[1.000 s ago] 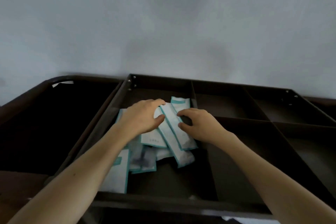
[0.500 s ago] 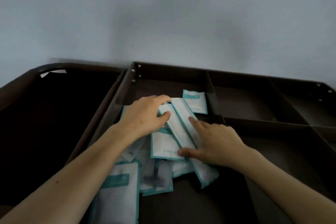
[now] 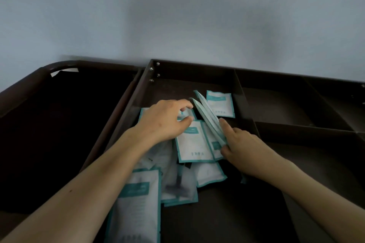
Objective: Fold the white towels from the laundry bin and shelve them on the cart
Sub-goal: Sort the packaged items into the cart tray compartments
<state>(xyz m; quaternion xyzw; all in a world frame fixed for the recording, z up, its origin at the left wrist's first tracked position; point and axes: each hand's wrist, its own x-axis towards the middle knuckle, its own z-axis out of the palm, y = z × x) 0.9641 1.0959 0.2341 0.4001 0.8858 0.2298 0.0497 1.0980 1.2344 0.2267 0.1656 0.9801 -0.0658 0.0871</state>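
Tipped on edge now, two long packets (image 3: 207,117) sit pinched in the right grip (image 3: 245,144); left grip (image 3: 166,122) loosely curled beside them.

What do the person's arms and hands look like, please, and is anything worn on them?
Both arms are bare as far as the head view shows: no sleeve reaches the left forearm or the right forearm. The left hand and the right hand wear no gloves, and no ring, watch or bracelet shows on the fingers or wrists. The light is dim, so fine details could be missed.
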